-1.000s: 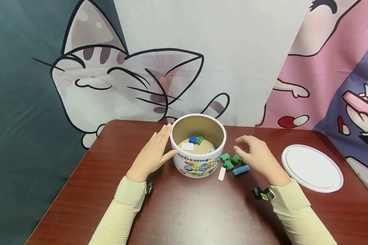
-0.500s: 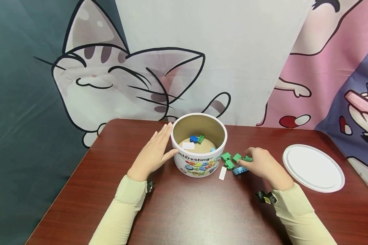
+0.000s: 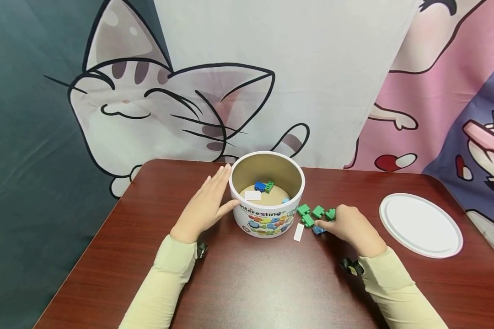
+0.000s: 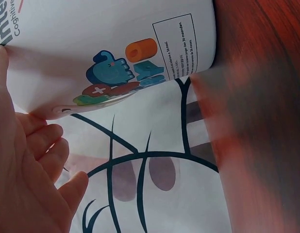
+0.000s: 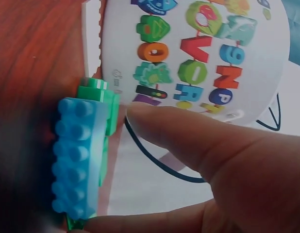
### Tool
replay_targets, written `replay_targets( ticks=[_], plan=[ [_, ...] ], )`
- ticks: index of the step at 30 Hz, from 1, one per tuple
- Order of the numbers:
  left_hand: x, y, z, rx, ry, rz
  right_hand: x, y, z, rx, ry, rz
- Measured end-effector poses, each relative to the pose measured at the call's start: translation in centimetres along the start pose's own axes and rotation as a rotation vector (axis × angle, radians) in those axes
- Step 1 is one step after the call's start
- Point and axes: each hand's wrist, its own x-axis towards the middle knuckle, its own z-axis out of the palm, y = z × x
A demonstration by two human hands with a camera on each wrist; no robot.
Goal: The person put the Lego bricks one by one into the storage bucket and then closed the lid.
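Observation:
A white bucket with colourful printing [image 3: 265, 224] stands at the table's far edge. My left hand [image 3: 203, 205] rests against its left side, fingers straight and thumb at the front rim. My right hand [image 3: 354, 228] is low over a long blue toy brick [image 5: 75, 155]. In the right wrist view, a fingertip [image 5: 99, 224] is at the brick's lower end, while the thumb [image 5: 150, 124] stands apart from its side. Several green bricks [image 3: 308, 221] lie between this hand and the bucket. Part of the blue brick is hidden by the hand in the head view.
Inside the bucket are a dark blue brick [image 3: 260, 186], a green brick [image 3: 269, 186] and a white piece [image 3: 253, 195]. A narrow white strip [image 3: 298, 232] lies before the bucket. The round white lid [image 3: 421, 225] lies at right. A printed cloth [image 3: 321, 82] hangs behind the table.
My right hand has come down from above the bricks, passed by the green one at the right, and moved nearer over the blue brick. The left hand stays at the bucket.

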Motion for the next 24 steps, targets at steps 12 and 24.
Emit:
replay_targets(
  ticks=[12, 24],
  plan=[
    [-0.02, 0.08, -0.07, -0.005, -0.003, -0.002, -0.07, -0.27, 0.76, -0.01, 0.022, 0.001],
    [0.02, 0.09, -0.09, -0.002, -0.003, -0.002, 0.0, -0.45, 0.93, -0.013, 0.022, 0.023]
  ],
)
